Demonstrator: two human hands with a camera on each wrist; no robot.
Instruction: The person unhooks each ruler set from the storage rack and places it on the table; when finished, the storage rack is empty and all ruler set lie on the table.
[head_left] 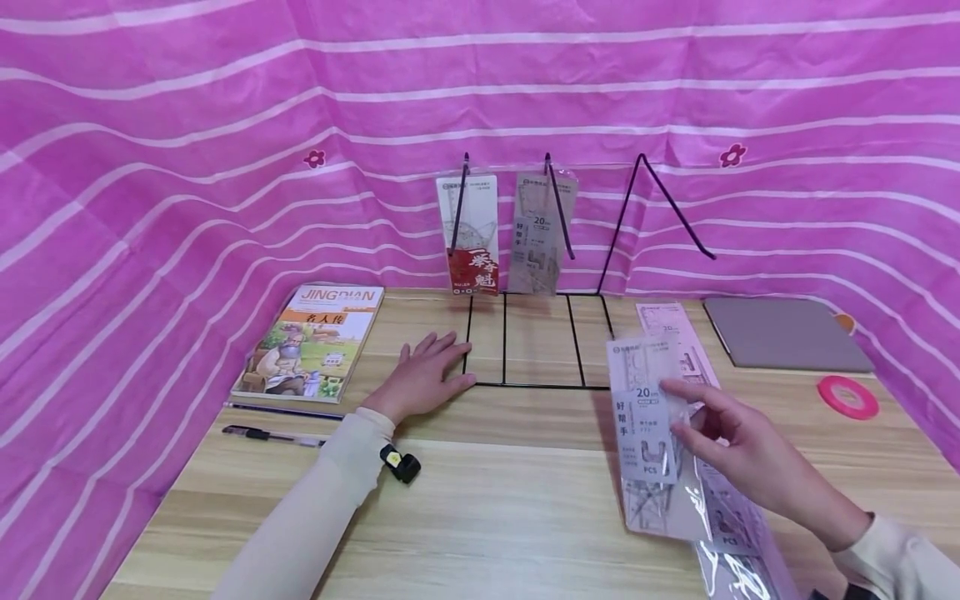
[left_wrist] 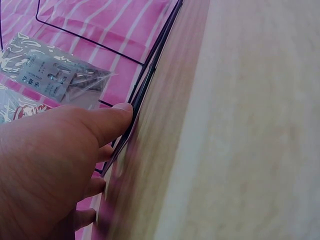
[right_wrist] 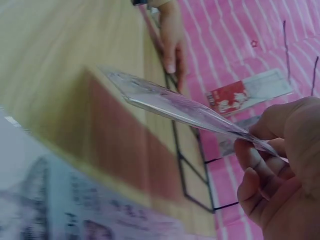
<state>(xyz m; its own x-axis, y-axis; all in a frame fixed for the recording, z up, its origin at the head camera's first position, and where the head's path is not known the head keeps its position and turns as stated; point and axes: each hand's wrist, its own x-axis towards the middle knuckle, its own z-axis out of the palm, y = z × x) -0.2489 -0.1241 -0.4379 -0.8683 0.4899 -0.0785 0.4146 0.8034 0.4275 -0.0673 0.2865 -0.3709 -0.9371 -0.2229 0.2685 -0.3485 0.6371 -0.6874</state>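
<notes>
My right hand [head_left: 750,450] pinches the edge of a clear-wrapped ruler packet [head_left: 648,433], holding it above the table's right part; the right wrist view shows the packet [right_wrist: 175,102] nearly edge-on between thumb and fingers. Below it lie further pink packets [head_left: 663,321], partly covered. My left hand [head_left: 426,379] rests with spread fingers at the left front corner of a black wire rack [head_left: 540,386]; in the left wrist view its thumb touches the wire. A red and white packet [head_left: 472,242] and a grey packet [head_left: 540,242] hang on the rack's left and middle arms; the right arm holds none.
At the left are a magazine [head_left: 311,342], a pencil [head_left: 285,411] and a pen [head_left: 273,436]. A grey flat item [head_left: 787,333] lies at the back right, with a pink tape roll [head_left: 847,397] in front of it. Pink striped cloth [head_left: 480,92] hangs behind the table.
</notes>
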